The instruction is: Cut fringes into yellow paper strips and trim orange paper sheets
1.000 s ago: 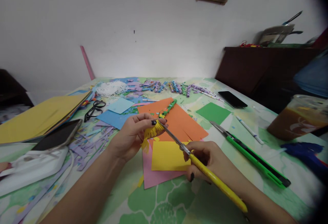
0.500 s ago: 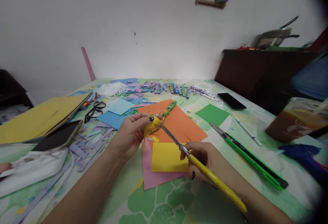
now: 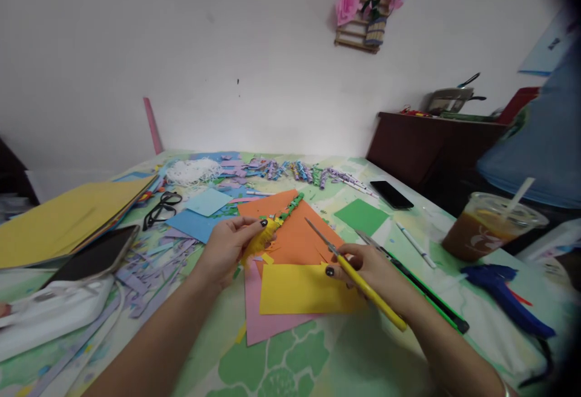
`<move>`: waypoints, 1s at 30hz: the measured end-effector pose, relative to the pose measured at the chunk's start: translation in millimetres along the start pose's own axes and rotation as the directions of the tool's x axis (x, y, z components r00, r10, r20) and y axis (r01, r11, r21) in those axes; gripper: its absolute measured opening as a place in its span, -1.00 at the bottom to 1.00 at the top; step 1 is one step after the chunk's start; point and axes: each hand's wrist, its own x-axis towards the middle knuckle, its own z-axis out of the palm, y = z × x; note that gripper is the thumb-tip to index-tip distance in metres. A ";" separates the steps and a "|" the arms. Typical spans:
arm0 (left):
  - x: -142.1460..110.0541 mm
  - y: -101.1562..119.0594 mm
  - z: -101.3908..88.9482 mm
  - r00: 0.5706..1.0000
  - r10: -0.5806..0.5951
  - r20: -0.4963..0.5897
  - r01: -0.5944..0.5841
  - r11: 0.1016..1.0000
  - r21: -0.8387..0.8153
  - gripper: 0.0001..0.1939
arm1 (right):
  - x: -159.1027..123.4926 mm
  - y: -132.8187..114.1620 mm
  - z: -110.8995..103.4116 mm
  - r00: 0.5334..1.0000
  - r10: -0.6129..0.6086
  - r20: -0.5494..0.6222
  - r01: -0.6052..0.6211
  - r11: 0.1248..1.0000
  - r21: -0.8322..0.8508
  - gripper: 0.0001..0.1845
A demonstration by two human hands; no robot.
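Observation:
My left hand (image 3: 229, 244) pinches a yellow fringed paper roll (image 3: 262, 239) on the end of a green-wrapped stick (image 3: 290, 206), held over the orange paper (image 3: 295, 233). My right hand (image 3: 370, 270) grips a yellow utility knife (image 3: 358, 279); its bare blade points up and left, a little apart from the roll. Under both hands lie a yellow sheet (image 3: 304, 291) on a pink sheet (image 3: 267, 318).
A green utility knife (image 3: 413, 282) lies right of my right hand. Also on the table are a green paper square (image 3: 363, 215), a black phone (image 3: 391, 194), an iced drink cup (image 3: 490, 227), a blue glue gun (image 3: 503, 294), glasses (image 3: 158, 208), a phone (image 3: 95, 255) and yellow folders (image 3: 59, 218).
The knife blade has drawn back to the right, away from the yellow fringe it was touching. The view has tilted up and shifted, so more of the wall shows.

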 end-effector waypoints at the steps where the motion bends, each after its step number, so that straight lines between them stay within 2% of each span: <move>1: -0.7 -0.6 0.8 1.000 -0.007 0.007 0.007 1.000 0.011 -0.75 | -0.1 3.2 -5.7 1.000 0.008 -0.015 -0.010 0.991 -0.135 -0.67; 3: -2.3 -1.9 2.5 1.000 -0.019 0.023 0.019 0.999 0.032 -0.73 | 0.0 9.9 -15.7 0.999 0.034 -0.040 -0.044 0.959 -0.279 -0.69; 10: -6.2 -9.5 9.1 0.988 -0.052 0.143 0.040 0.995 0.086 -0.67 | 3.9 27.7 -29.3 0.991 0.132 -0.006 -0.118 0.862 -0.493 -0.79; 15: -4.0 -19.8 7.7 0.969 -0.052 0.241 0.019 0.991 0.135 -0.74 | 2.5 22.5 -30.3 0.985 0.152 0.076 -0.077 0.798 -0.598 -0.83; 18: -2.7 -27.2 7.9 0.956 -0.068 0.286 0.017 0.984 0.179 -0.76 | 0.6 13.4 -33.9 0.980 0.166 0.112 -0.055 0.763 -0.644 -0.79; 25: -5.1 -42.8 17.2 0.948 -0.224 0.226 0.176 0.961 0.215 -0.77 | 1.1 -2.8 -51.2 0.976 0.189 0.108 -0.054 0.691 -0.721 -0.74; 26: -5.5 -43.0 18.9 0.944 -0.244 0.220 0.197 0.956 0.216 -0.78 | 2.7 -4.6 -54.8 0.981 0.158 0.108 -0.034 0.701 -0.713 -0.73; 28: -5.5 -40.2 22.8 0.936 -0.279 0.214 0.228 0.944 0.238 -0.76 | 8.9 -8.3 -58.6 0.987 0.040 0.153 0.059 0.804 -0.592 -0.70; 30: -3.8 -34.0 27.4 0.933 -0.287 0.219 0.212 0.926 0.312 -0.74 | 19.9 -10.3 -53.5 0.964 -0.140 0.224 0.192 0.954 -0.232 -0.72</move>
